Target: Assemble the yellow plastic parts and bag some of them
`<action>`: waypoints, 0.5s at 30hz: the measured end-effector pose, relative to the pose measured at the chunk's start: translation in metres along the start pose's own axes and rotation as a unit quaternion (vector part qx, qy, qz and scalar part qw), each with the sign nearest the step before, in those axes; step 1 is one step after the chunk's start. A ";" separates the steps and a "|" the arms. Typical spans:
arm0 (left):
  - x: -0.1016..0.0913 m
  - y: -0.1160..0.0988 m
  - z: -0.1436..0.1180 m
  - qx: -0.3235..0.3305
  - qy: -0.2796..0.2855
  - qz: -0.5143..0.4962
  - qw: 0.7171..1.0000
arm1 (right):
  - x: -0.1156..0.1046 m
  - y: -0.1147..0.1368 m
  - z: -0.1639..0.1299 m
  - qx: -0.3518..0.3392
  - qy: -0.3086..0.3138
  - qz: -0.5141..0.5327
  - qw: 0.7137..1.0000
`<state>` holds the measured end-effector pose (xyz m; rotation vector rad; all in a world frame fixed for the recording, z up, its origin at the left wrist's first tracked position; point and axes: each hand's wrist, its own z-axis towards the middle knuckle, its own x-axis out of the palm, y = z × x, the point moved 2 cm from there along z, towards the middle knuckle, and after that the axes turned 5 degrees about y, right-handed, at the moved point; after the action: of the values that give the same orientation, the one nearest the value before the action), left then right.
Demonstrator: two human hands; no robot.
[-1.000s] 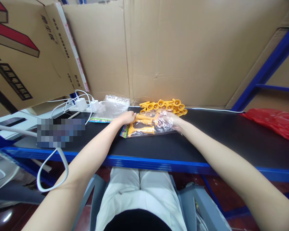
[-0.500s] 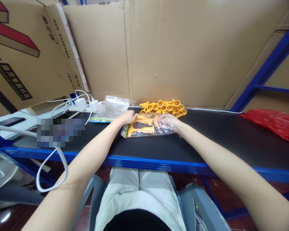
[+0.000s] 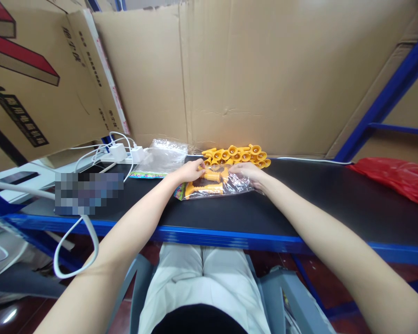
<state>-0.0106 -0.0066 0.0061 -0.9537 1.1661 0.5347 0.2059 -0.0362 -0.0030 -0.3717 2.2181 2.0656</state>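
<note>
Black shelf top (image 3: 334, 199) before cardboard; both hands, left (image 3: 187, 171) and right (image 3: 245, 172), fingers pinching clear bag (image 3: 212, 185) of orange toys.

A single head-worn camera looks forward and down from a seated position, close above the black blue-edged bench (image 3: 299, 208), facing a brown cardboard wall (image 3: 251, 74), with both forearms reaching away from the lens.

The left hand (image 3: 188, 170) and right hand (image 3: 245, 172) now sit closer together at the far edge of the clear bag (image 3: 214, 184) (orange pieces inside), the right drawn in from the bag's right side.
</note>
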 end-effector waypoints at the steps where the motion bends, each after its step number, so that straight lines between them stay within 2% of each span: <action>1: 0.000 0.000 0.000 0.002 0.000 0.003 1.000 | -0.004 0.003 0.000 -0.004 -0.003 0.001 1.000; 4: 0.000 0.001 0.000 0.006 -0.003 0.012 1.000 | -0.025 0.010 0.002 -0.018 -0.047 0.002 0.999; 7: 0.000 0.001 0.000 0.008 -0.002 0.011 1.000 | -0.058 0.011 0.005 -0.036 -0.178 -0.011 0.983; 10: 0.000 0.000 0.000 0.011 -0.002 0.009 1.000 | -0.098 0.003 0.008 -0.056 -0.339 -0.070 0.937; 12: -0.001 -0.001 -0.001 0.011 -0.003 0.012 1.000 | -0.122 -0.008 0.010 -0.075 -0.424 -0.154 0.889; 13: -0.001 -0.001 -0.001 0.010 -0.004 0.013 1.000 | -0.131 -0.015 0.012 -0.081 -0.446 -0.197 0.869; 15: 0.000 -0.001 0.000 0.007 -0.007 0.016 1.000 | -0.144 -0.031 0.018 -0.070 -0.445 -0.232 0.862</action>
<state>-0.0103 -0.0072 0.0065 -0.9196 1.1734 0.5575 0.3506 -0.0032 -0.0017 0.0584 1.2788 1.6322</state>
